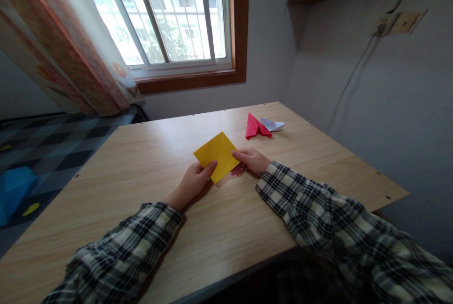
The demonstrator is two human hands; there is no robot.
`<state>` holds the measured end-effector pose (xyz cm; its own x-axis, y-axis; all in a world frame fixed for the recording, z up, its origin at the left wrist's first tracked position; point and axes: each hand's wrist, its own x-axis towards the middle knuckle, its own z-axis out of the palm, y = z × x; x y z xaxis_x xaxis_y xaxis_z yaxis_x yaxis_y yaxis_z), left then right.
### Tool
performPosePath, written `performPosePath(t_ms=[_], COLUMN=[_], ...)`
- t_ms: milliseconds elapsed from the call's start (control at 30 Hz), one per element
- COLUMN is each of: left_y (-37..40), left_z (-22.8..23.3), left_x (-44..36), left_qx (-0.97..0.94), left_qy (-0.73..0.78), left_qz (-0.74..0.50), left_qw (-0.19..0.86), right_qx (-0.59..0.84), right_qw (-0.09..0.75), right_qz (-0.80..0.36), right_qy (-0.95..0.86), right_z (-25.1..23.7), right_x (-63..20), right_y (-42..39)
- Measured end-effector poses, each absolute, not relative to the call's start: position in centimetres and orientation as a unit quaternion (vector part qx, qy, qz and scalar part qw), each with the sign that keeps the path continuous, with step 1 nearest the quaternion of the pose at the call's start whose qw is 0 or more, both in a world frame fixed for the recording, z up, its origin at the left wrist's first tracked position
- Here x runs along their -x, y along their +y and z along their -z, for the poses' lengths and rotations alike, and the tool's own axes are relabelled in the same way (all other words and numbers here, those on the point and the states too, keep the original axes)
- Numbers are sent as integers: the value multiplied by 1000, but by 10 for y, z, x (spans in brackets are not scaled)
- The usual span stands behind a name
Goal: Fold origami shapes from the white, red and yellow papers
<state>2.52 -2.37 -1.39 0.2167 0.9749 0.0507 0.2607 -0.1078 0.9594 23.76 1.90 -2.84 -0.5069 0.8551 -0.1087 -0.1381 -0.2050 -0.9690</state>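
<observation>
The near corner of the yellow paper is covered by the left hand, its thumb on top. The right hand hides its fingertips under the sheet's right edge. Beyond the right hand, the white folded paper is partly behind the red folded paper. Both sleeves are cut off by the bottom edge.

Light wooden worktop, carrying a yellow paper square, a red folded paper and a white folded paper.

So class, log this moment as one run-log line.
left hand: holds yellow paper | right hand: holds it | table: red, white folds
</observation>
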Motion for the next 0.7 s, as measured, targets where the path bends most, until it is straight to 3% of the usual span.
performPosePath(t_ms=[367,700], left_y=[-27,-24], left_z=[11,17], left_x=[-29,-25], left_qx=[-598,-625], left_qy=[476,485], left_qz=[-416,-385], left_qw=[493,476], right_qx=[340,340], right_qw=[339,420], right_qz=[-700,-644], right_qy=[-529,-541], right_z=[29,36], right_x=[-241,-242], right_y=[20,23])
